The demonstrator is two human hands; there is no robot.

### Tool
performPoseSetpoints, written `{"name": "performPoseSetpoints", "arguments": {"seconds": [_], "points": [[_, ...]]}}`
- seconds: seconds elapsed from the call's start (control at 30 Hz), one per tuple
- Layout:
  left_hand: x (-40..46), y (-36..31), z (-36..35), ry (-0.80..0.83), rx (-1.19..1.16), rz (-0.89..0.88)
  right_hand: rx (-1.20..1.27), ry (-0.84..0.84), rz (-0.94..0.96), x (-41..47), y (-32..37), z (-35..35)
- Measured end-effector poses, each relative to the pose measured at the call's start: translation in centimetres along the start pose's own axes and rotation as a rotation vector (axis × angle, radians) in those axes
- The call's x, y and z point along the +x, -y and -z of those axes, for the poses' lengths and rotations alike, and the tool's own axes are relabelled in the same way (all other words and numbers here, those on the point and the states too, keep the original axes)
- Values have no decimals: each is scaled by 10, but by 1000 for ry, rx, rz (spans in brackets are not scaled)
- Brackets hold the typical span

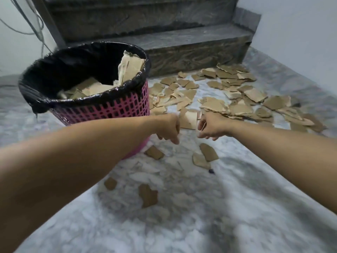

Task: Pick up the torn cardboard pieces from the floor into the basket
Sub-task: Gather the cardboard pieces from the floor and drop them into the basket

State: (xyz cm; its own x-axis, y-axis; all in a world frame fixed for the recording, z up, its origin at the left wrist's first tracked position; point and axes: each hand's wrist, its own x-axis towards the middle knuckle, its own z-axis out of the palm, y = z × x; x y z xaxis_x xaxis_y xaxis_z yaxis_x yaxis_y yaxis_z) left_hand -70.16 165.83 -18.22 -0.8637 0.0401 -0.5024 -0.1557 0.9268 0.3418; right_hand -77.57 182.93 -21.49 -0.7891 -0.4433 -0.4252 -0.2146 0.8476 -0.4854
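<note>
A pink lattice basket point(116, 106) lined with a black bag stands at the left and holds several torn cardboard pieces point(94, 88). More torn pieces point(237, 99) lie scattered over the marble floor to its right, and a few point(207, 152) lie nearer me. My left hand point(168, 128) and my right hand point(210, 126) reach forward side by side just right of the basket. A pale folded cardboard piece point(188, 118) sits between them, each hand gripping one edge. The left fingers curl downward; the right fingers point down, slightly spread.
Dark stone steps point(164, 39) rise behind the basket and the pile. A pale wall point(300, 42) closes the right side, and cables point(36, 26) hang down the left wall. A small dark speck point(211, 171) lies on the marble floor point(200, 216).
</note>
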Motion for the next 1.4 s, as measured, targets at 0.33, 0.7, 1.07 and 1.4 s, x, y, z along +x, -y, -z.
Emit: {"name": "performPoseSetpoints", "arguments": {"seconds": [0.33,0.7,1.07,1.4], "points": [[52,63,-64,7,330,87,-317,46,-39,24,-53,-67],[64,86,-107,-84,434,29,-374,38,55,33,-71,-87],[54,84,-97,109,53,130,-127,-7,77,28,-88,-54],[0,87,-112,343,19,-5,-132,108,21,-7,-97,-51]]}}
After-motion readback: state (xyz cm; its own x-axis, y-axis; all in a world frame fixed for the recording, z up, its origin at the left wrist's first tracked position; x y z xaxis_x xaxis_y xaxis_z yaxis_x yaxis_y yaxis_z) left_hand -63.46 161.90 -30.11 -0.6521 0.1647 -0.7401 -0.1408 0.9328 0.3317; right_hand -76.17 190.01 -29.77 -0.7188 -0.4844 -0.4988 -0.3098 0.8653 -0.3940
